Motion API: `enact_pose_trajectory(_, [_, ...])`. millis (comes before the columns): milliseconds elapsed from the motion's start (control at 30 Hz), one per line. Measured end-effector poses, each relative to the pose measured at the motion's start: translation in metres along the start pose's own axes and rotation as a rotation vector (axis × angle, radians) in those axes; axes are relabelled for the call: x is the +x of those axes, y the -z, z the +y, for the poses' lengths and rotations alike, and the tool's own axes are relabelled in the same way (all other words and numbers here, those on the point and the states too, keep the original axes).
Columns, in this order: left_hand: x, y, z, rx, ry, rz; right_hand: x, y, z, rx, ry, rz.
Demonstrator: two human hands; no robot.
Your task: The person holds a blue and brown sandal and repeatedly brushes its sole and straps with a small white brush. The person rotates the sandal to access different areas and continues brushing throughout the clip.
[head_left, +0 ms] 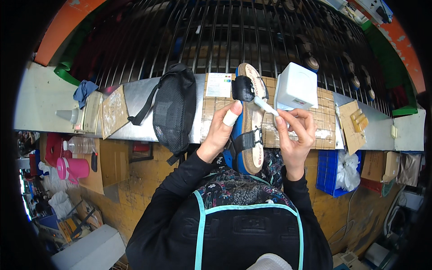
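Left grip (222, 128) holds the sandal (246, 119) by its side; right grip (298, 131) pinches a pale tool (266, 106). I judge the sandal light, stiff-soled, best held mid-edge.

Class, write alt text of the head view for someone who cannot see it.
A person's left grip holds a black-strapped cork sandal with blue edging while the right grip pinches a slim whitish stick-like tool by its far strap. A boxy white plastic container sits right, a black mesh bag left.
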State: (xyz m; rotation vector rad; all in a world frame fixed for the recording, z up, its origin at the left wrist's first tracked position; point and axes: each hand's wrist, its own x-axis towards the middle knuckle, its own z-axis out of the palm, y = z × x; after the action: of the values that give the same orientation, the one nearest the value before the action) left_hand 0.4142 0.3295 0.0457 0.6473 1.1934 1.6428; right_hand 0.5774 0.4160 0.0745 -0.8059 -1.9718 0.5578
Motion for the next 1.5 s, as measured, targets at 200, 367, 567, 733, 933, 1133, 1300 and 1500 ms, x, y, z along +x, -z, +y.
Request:
enact_pose_trajectory(200, [0.003, 0.011, 0.002, 0.087, -0.029, -0.036, 0.003, -0.004, 0.0, -0.189, 0.22, 0.126])
enact_pose_trajectory(367, [0.003, 0.014, 0.003, 0.087, -0.034, -0.003, 0.001, -0.002, 0.006, -0.052, 0.164, -0.008])
enact_pose_trajectory(567, [0.007, 0.018, 0.006, 0.131, -0.079, -0.017, -0.002, 0.004, 0.008, 0.018, 0.089, -0.122])
enact_pose_trajectory(733, [0.01, 0.018, 0.009, 0.111, -0.075, -0.005, -0.004, 0.008, 0.006, -0.01, 0.135, -0.138])
enact_pose_trajectory(933, [0.014, 0.016, 0.014, 0.137, -0.1, 0.018, -0.007, 0.012, 0.006, 0.015, 0.114, -0.164])
enact_pose_trajectory(1133, [0.021, 0.015, 0.016, 0.195, -0.168, 0.026, -0.009, 0.015, 0.008, 0.027, 0.125, -0.172])
enact_pose_trajectory(1300, [0.025, 0.016, 0.017, 0.192, -0.152, 0.03, -0.006, 0.021, 0.011, 0.036, 0.187, -0.18])
enact_pose_trajectory(1500, [0.024, 0.014, 0.018, 0.207, -0.147, 0.028, -0.002, 0.014, 0.01, 0.052, 0.133, -0.096])
